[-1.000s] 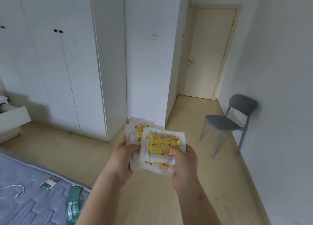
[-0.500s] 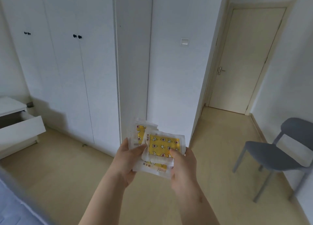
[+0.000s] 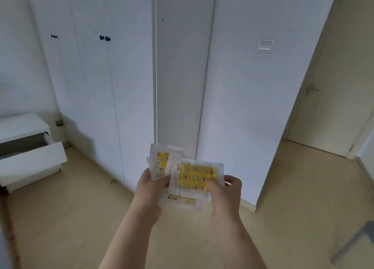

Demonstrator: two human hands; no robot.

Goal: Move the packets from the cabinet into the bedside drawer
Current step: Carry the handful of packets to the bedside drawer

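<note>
Packets (image 3: 194, 176): small fanned stack of clear-edged sachets with a yellow printed panel, held mid-air just below frame centre, roughly 6 o'clock. None are in the drawer.

Left hand (image 3: 149, 193): grips the stack's left side, thumb on top, fingers curled underneath. It also carries the rear packets that stick up toward 12 o'clock.

Right hand (image 3: 224, 196): pinches the front packet at its right edge, thumb on the yellow panel, fingers curled behind.

Both forearms come in from the bottom edge.

Drawer (image 3: 32, 163): at 9 o'clock from the packets, well apart from them, pulled out of a low white bedside table (image 3: 22, 127). The inside is in shadow, so I cannot tell the contents.

Cabinet (image 3: 97, 86): white, doors closed, running from 10 to 12 o'clock behind the hands, with black knobs (image 3: 104, 38) in pairs.

Light switch (image 3: 265, 45): on the white wall at 1 o'clock.

Door (image 3: 332, 86): cream, closed, at 2–3 o'clock, with a lever handle (image 3: 310, 89).

Chair (image 3: 354, 242): grey, only a leg and the seat edge visible at 4 o'clock.

Floor (image 3: 70, 218): light wood.
</note>
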